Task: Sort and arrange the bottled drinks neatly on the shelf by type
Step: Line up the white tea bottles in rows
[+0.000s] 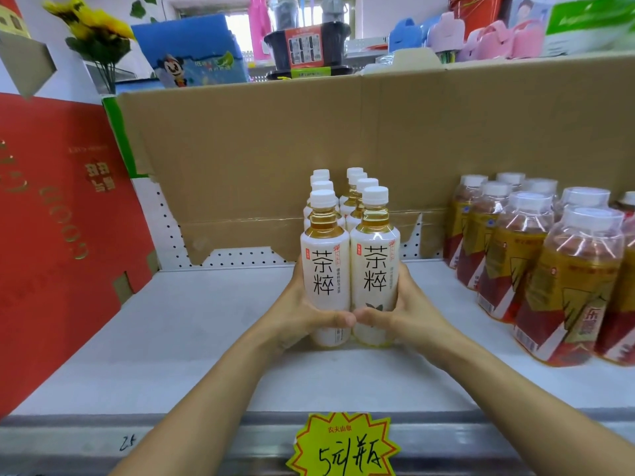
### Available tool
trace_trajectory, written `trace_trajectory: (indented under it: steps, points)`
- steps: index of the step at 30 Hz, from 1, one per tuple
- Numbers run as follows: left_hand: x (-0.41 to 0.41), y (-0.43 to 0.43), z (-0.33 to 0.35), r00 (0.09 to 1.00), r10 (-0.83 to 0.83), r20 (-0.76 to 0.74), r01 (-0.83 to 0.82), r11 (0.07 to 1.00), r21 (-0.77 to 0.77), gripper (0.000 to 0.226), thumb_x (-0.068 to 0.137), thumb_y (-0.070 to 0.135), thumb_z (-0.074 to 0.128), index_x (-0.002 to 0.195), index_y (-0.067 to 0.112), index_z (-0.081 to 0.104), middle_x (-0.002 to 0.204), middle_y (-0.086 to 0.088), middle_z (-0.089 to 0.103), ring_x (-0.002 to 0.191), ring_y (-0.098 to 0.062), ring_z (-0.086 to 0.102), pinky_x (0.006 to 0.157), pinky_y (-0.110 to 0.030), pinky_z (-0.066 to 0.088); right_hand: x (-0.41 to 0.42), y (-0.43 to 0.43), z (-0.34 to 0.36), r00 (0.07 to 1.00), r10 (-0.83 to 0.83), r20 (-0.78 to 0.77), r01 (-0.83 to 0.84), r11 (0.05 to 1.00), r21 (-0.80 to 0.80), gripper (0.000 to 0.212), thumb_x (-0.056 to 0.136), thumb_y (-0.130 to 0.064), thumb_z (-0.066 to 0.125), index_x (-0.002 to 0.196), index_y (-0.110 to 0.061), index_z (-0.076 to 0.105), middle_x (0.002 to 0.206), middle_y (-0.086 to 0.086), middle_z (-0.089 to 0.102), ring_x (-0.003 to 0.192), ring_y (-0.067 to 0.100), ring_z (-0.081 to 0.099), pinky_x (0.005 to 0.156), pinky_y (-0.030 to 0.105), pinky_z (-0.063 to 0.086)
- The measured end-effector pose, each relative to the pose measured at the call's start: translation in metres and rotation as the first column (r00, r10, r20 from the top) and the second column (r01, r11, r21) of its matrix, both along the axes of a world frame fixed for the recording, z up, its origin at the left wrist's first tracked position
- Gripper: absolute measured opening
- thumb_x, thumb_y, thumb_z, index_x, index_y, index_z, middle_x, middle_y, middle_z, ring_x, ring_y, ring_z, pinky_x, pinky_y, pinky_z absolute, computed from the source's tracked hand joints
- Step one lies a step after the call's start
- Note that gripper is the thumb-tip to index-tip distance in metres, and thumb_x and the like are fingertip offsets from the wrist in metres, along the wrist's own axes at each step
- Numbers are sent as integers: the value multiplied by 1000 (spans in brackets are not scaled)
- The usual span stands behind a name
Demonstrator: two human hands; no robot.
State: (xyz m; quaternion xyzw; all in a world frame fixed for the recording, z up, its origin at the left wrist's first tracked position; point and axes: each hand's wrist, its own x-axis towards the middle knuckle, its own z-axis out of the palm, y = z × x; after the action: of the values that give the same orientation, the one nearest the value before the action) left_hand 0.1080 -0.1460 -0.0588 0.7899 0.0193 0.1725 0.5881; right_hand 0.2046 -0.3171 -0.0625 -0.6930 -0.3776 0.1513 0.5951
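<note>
Closest to me, a yellow star-shaped price tag (pixel 343 448) hangs on the front rail of the shelf (pixel 171 355), with handwritten characters on it. Behind it, two bare forearms reach forward over the white shelf board. The left hand (pixel 299 314) grasps the left white bottle (pixel 324 269) from its outer side, with the thumb lying across the lower front of the label. The right hand (pixel 409 310) grasps the right white bottle (pixel 375 266) in the same way from the other side, and the two thumb tips almost meet in the middle. The fingers of both hands curl round the far sides, so I see very little of them. These two bottles stand upright and touch each other side by side, about the middle of the shelf, and their bases seem to rest on the board. Directly behind them, more bottles of the same kind (pixel 357 187) stand in two rows, with white caps and amber tea in the necks. To the right, well apart, a group of red-and-gold labelled bottles (pixel 536 269) stands upright. A brown cardboard sheet (pixel 275 149) covers the back of the shelf, and a red box (pixel 62 218) leans at the left side.
</note>
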Motion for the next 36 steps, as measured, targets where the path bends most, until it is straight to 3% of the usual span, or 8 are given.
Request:
trace_trajectory:
  steps: [12, 19, 23, 25, 27, 30, 33, 36]
  points:
    - [-4, -8, -14, 996, 88, 11, -87, 994, -61, 116, 60, -8, 89, 148, 31, 26, 134, 4, 59, 121, -11, 61, 89, -30, 58, 1, -6, -5, 1000, 19, 8, -18, 998, -65, 82, 79, 4, 77, 141, -27, 32, 118, -15, 62, 96, -15, 62, 70, 8, 51]
    - [-3, -8, -15, 996, 83, 38, -80, 994, -74, 114, 60, -3, 91, 147, 32, 26, 134, 2, 60, 123, -16, 60, 95, -41, 57, 0, -5, -7, 999, -27, 21, 29, 997, -74, 81, 78, -2, 80, 141, -24, 34, 122, -11, 63, 104, -5, 63, 77, 14, 53]
    - [-9, -12, -10, 983, 179, 26, -180, 983, 44, 111, 51, 21, 95, 142, 37, 33, 134, 8, 57, 126, -11, 56, 101, -45, 53, -10, -11, -1, 990, -76, 115, 87, 992, -94, 82, 81, -12, 80, 145, -28, 31, 134, -14, 52, 124, 2, 51, 85, 10, 48]
    - [-19, -24, -7, 949, 310, 48, -314, 934, 169, 114, 56, 35, 93, 148, 38, 27, 145, 11, 45, 135, -8, 44, 113, -40, 41, -16, -26, 1, 948, -142, 285, 180, 977, -112, 84, 83, -23, 78, 149, -33, 27, 141, -17, 39, 130, 0, 38, 103, 16, 36]
    - [-32, -44, -5, 866, 467, 181, -500, 821, 275, 107, 71, 33, 88, 155, 28, 21, 151, 10, 31, 141, -5, 30, 114, -16, 25, -21, -51, 0, 853, -204, 480, 267, 962, -64, 75, 86, -29, 74, 149, -30, 33, 145, -15, 38, 133, -1, 35, 113, 26, 34]
    - [-44, -90, -2, 750, 441, 493, -627, 712, 317, 84, 82, 25, 80, 150, 21, 30, 140, 18, 30, 139, -7, 30, 111, -7, 22, -20, -99, -5, 713, -268, 648, 271, 958, 98, 54, 89, -28, 70, 139, -23, 50, 139, -11, 51, 130, 3, 45, 108, 36, 45]
    - [-31, -140, 0, 773, 298, 560, -556, 743, 372, 79, 80, 31, 74, 147, 25, 32, 141, 21, 30, 141, -3, 28, 116, -19, 25, -8, -156, -6, 600, -367, 710, 270, 929, 252, 39, 89, -28, 69, 125, -18, 60, 124, -8, 59, 119, 8, 55, 99, 31, 50]
    - [-5, -191, 3, 871, 243, 428, -415, 829, 374, 80, 84, 43, 73, 146, 41, 22, 142, 37, 20, 139, 10, 22, 111, -5, 19, 16, -215, -4, 522, -476, 708, 327, 878, 349, 40, 86, -25, 69, 124, -19, 56, 120, -8, 55, 113, 9, 54, 96, 21, 46]
